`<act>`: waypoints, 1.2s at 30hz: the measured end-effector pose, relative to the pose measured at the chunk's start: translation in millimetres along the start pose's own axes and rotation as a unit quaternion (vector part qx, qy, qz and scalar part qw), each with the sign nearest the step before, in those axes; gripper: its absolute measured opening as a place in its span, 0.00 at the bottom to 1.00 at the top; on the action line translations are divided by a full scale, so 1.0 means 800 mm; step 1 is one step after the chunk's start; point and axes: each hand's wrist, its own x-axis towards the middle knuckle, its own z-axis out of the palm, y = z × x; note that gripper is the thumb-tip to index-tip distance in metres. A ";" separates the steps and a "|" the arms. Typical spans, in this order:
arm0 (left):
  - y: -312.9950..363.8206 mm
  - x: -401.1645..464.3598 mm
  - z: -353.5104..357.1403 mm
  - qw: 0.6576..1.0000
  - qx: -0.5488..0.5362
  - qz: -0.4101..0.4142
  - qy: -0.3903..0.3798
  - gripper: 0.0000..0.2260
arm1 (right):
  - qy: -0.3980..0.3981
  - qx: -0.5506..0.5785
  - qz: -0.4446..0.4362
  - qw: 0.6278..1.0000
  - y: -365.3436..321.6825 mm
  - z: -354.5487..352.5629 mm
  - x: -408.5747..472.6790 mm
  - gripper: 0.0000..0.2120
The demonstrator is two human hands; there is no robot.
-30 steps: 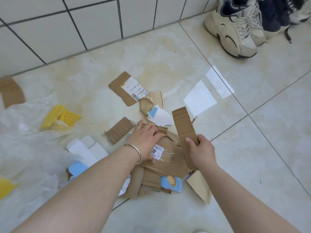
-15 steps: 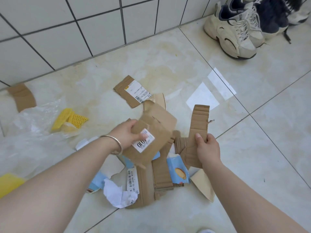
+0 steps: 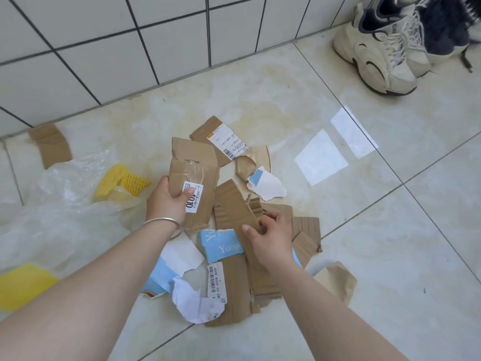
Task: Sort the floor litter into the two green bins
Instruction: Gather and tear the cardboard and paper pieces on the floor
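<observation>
The left hand (image 3: 166,201) is closed on a taped cardboard piece (image 3: 194,175), thumb pressed on its white barcode label and fingers behind it, holding it upright and clear of the floor (image 3: 390,230). The right hand (image 3: 270,238) pinches a long corrugated strip (image 3: 234,204), thumb on the near face, fingers wrapped over its right edge. The strip's long axis runs from that hand up and leftward, so its far end lies just beside the lower right edge of the taped piece; I judge the next move is to bring the two together into one stack, and the right hand is the nearer one to do the sliding.

Below both hands lies the rest of the heap: a flat cardboard sheet with a barcode sticker (image 3: 231,290), a torn blue carton scrap (image 3: 223,246) and crumpled white paper (image 3: 195,306). Beyond the grip, toward the wall, a labelled cardboard flap (image 3: 205,134) lies flat with a torn white-and-blue scrap (image 3: 265,186) beside it. Toward the left edge of the floor sit clear plastic film (image 3: 59,220), yellow foam netting (image 3: 122,178) and a lone cardboard piece (image 3: 50,144) against the wall. Sneakers (image 3: 377,56) stand in the far right corner. The two green bins are not in view, so which way the carry goes cannot be told.
</observation>
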 end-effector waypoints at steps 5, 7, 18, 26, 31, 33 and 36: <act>-0.011 -0.007 0.007 0.999 0.029 -0.016 -0.034 0.06 | -0.033 0.000 0.030 0.999 -0.001 0.020 0.001 0.09; -0.013 -0.009 0.007 0.999 0.025 -0.023 -0.035 0.06 | -0.065 -0.004 0.033 0.997 -0.001 0.023 0.002 0.10; -0.009 -0.009 -0.034 0.997 -0.047 -0.044 0.034 0.08 | -0.004 -0.005 -0.066 0.998 -0.022 -0.022 0.002 0.08; -0.008 -0.047 -0.063 0.997 -0.063 -0.036 0.037 0.11 | 0.057 0.025 -0.103 0.993 -0.043 -0.042 -0.019 0.05; -0.007 -0.074 -0.079 0.996 -0.070 -0.045 0.027 0.11 | 0.096 0.095 -0.101 0.986 -0.066 -0.081 -0.029 0.03; -0.001 -0.085 -0.082 0.996 -0.073 -0.044 0.014 0.11 | 0.096 0.128 -0.099 0.982 -0.078 -0.087 -0.038 0.04; 0.011 -0.106 -0.091 0.995 -0.089 -0.039 -0.004 0.11 | 0.073 0.186 -0.105 0.974 -0.099 -0.087 -0.061 0.05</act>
